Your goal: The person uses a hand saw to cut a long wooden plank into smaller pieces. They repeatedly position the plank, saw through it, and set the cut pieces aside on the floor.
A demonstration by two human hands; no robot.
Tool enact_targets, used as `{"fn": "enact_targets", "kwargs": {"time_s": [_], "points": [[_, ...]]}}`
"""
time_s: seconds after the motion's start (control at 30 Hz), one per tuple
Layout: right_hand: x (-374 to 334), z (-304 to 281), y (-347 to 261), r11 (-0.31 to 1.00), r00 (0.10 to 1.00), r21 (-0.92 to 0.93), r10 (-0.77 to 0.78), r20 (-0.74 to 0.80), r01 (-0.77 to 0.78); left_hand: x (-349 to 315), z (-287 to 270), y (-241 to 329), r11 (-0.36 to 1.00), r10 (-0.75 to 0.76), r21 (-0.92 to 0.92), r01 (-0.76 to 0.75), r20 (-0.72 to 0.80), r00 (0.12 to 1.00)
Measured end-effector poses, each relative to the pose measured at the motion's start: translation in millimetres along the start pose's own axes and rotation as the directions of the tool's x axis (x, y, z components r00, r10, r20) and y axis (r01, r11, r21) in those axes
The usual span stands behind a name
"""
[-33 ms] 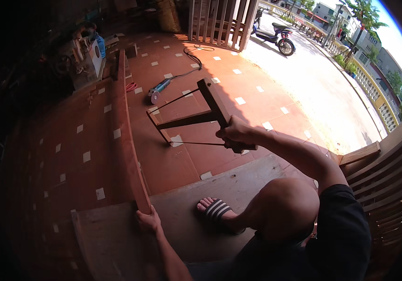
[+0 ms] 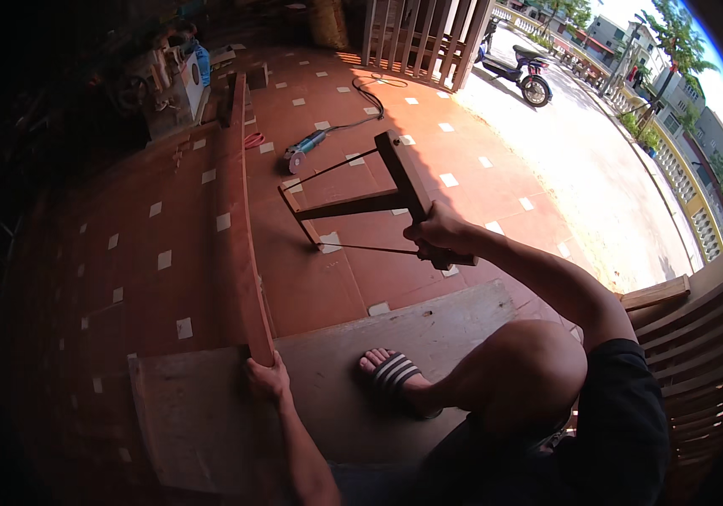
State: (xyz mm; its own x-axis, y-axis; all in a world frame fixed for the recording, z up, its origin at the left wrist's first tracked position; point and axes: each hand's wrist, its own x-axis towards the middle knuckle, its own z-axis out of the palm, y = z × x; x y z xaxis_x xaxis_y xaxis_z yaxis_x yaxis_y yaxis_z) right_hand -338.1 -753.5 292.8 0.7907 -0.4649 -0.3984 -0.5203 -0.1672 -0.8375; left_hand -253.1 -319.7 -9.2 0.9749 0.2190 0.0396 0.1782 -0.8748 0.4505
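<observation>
A long reddish-brown wooden plank (image 2: 246,244) stretches away from me on the left. My left hand (image 2: 268,377) is closed around its near end. To the right, my right hand (image 2: 437,228) grips a wooden frame saw (image 2: 401,175) by its near side bar, fingers wrapped round near the lower corner. The saw is held up in the air, apart from the plank. Its middle bar and two thin lines, above and below, run to the far side bar; which one is the blade I cannot tell. My sandalled foot (image 2: 391,371) rests on a wide grey board (image 2: 462,316).
A blue angle grinder (image 2: 304,152) with a trailing cord lies on the tiled floor beyond the saw. Red-handled tool (image 2: 253,140) lies by the plank. A machine (image 2: 177,99) stands far left, a slatted wooden gate (image 2: 420,42) at the back, a motorbike (image 2: 523,74) outside.
The whole view has shifted slightly, so the background sits further right and higher. Both hands keep their grips; the saw and plank show little movement of their own.
</observation>
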Motion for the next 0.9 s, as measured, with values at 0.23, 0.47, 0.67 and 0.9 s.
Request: {"fn": "enact_targets", "kwargs": {"time_s": [0.23,0.47,0.67,0.9], "points": [[1.3,0.7,-25.7,0.975,0.998,-0.223,-0.021,-0.066,0.006,10.8,-19.0,44.3,1.0,0.01,0.015,-0.011,0.06,0.998],[-3.6,27.5,-33.7,0.984,0.996,-0.174,0.005,-0.09,-0.02,0.7,-16.2,16.6,0.999,0.02,0.024,-0.022,0.085,0.996],[-24.6,40.2,-15.9,0.991,0.998,-0.131,0.009,-0.062,-0.017,14.3,-10.7,23.2,0.999,0.043,0.003,-0.043,0.054,0.998],[-63.9,66.0,24.6,0.999,0.972,0.021,-0.02,-0.233,0.026,41.2,-13.7,38.9,0.998,0.053,-0.047,-0.053,0.006,0.999]]}}
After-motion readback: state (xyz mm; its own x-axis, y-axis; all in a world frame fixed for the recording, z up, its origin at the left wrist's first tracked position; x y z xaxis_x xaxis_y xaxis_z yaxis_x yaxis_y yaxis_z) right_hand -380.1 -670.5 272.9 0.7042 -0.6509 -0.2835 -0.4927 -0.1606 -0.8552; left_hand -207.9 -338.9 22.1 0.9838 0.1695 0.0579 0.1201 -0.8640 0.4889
